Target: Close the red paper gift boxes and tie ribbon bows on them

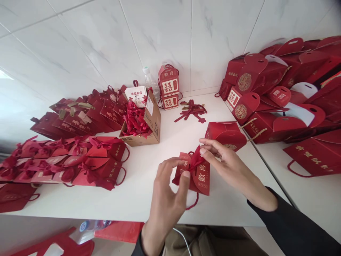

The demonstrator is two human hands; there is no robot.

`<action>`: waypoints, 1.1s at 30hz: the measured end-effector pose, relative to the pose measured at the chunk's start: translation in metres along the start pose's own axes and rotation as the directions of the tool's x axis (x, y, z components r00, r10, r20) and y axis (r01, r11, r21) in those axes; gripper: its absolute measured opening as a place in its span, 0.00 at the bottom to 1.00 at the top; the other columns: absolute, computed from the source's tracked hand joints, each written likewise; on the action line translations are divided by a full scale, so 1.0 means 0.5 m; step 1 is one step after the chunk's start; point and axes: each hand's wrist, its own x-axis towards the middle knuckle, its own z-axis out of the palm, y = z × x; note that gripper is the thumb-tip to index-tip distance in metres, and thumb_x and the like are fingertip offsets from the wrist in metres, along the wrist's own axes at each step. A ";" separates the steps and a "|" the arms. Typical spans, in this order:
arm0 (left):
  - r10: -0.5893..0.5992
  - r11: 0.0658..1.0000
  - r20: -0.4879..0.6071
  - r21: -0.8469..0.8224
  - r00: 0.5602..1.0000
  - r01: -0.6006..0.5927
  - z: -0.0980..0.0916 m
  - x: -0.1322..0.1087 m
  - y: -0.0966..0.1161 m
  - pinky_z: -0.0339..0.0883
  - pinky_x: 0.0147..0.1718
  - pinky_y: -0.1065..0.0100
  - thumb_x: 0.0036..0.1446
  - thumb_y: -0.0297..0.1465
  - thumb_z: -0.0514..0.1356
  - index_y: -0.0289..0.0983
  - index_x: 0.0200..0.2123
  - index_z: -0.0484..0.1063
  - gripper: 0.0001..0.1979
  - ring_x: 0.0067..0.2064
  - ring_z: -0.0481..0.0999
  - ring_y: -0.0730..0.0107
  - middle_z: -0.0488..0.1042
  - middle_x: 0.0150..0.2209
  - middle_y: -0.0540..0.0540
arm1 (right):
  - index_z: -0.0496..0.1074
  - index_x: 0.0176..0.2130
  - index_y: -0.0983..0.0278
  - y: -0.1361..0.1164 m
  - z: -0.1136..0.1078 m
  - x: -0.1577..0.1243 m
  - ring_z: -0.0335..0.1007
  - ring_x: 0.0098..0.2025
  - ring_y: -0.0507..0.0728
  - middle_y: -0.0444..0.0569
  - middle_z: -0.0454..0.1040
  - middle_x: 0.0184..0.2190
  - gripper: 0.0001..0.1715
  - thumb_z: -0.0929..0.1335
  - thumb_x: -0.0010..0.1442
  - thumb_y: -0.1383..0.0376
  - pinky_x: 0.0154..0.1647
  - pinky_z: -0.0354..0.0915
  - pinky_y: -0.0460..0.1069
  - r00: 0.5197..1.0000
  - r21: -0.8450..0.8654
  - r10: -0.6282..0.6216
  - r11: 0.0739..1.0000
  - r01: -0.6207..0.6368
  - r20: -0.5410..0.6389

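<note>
A red gift box (205,186) with gold lettering and a cord handle lies on the white table in front of me. A dark red ribbon (196,159) is tied in a bow across its top. The thumb and index finger of my right hand (226,161) are at the ribbon's upper end, seemingly pinching it. My left hand (169,193) is over the box's left side, thumb and fingers curved and apart, the fingertips close to the bow. Part of the box's left side is hidden by my left hand.
Another red box (226,133) stands just behind. A cardboard box (153,126) holds red ribbons. Red tassel-like cords (191,111) lie near the wall. Rows of bow-tied boxes (96,170) fill the left; untied boxes (269,117) are stacked at right. A bottle (147,76) stands behind.
</note>
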 end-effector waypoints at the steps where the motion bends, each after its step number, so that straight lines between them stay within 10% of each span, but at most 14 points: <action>1: 0.021 0.999 -0.001 0.038 1.000 -0.021 0.011 0.006 0.006 0.68 0.52 0.61 0.68 0.33 0.59 0.43 0.48 0.74 0.08 0.54 0.74 0.63 0.77 0.50 0.47 | 0.73 0.59 0.58 0.000 0.002 0.004 0.73 0.50 0.63 0.48 0.77 0.47 0.27 0.69 0.69 0.46 0.47 0.69 0.55 1.000 0.016 -0.007 1.000 0.007 0.002; 9: 0.088 0.977 -0.152 0.208 0.985 -0.055 0.062 0.016 0.007 0.71 0.46 0.58 0.60 0.24 0.60 0.40 0.37 0.72 0.05 0.47 0.75 0.59 0.76 0.44 0.44 | 0.76 0.51 0.62 -0.012 0.007 0.012 0.73 0.38 0.61 0.46 0.76 0.35 0.22 0.71 0.65 0.51 0.40 0.70 0.53 0.999 0.132 0.007 0.991 0.000 -0.049; 21: -0.096 0.995 -0.112 0.021 0.989 0.099 0.003 -0.031 0.003 0.70 0.49 0.61 0.69 0.34 0.56 0.42 0.45 0.72 0.06 0.54 0.74 0.60 0.75 0.51 0.43 | 0.71 0.52 0.55 0.008 -0.009 -0.032 0.71 0.53 0.64 0.48 0.75 0.50 0.22 0.69 0.69 0.44 0.45 0.67 0.55 0.998 -0.033 0.032 0.999 -0.033 -0.048; 33: -0.141 0.990 -0.084 -0.012 0.986 0.141 0.002 -0.044 -0.013 0.70 0.49 0.60 0.70 0.36 0.56 0.41 0.40 0.73 0.08 0.53 0.76 0.59 0.76 0.51 0.43 | 0.71 0.39 0.59 0.002 0.002 -0.035 0.62 0.24 0.57 0.43 0.73 0.30 0.19 0.65 0.70 0.48 0.24 0.58 0.51 0.999 -0.126 -0.035 0.991 0.034 -0.005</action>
